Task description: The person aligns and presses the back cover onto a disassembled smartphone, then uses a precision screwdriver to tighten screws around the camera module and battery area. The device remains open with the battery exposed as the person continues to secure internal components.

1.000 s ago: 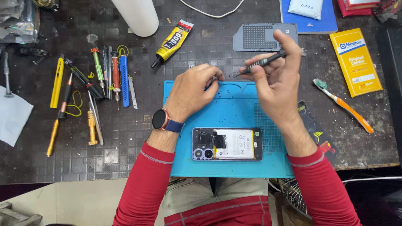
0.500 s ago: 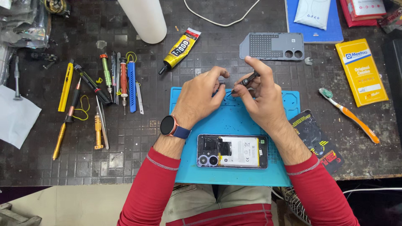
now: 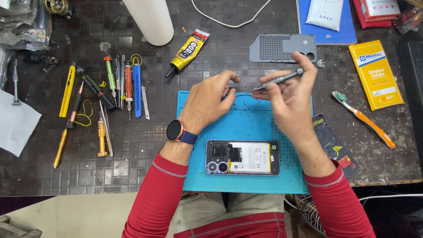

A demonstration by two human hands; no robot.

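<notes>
My right hand (image 3: 288, 103) grips a slim grey screwdriver (image 3: 282, 79), its tip pointing left toward the fingertips of my left hand (image 3: 209, 101). The left thumb and forefinger are pinched together at the tip, on something too small to make out. Both hands hover over the far edge of a blue work mat (image 3: 251, 128). On the mat near me lies an opened phone (image 3: 242, 157) with its back off, the battery and camera lenses showing. A watch sits on my left wrist.
A grey phone back cover (image 3: 282, 47) lies beyond the mat. A glue tube (image 3: 187, 52), a white cylinder (image 3: 150, 20), a row of screwdrivers and tweezers (image 3: 119, 83) lie left. A toothbrush (image 3: 363, 119) and yellow packet (image 3: 375, 74) sit right.
The right hand has lifted and tilted the screwdriver so its handle points up right, while the left fingers stay pinched at its tip. The camera view shifted slightly.
</notes>
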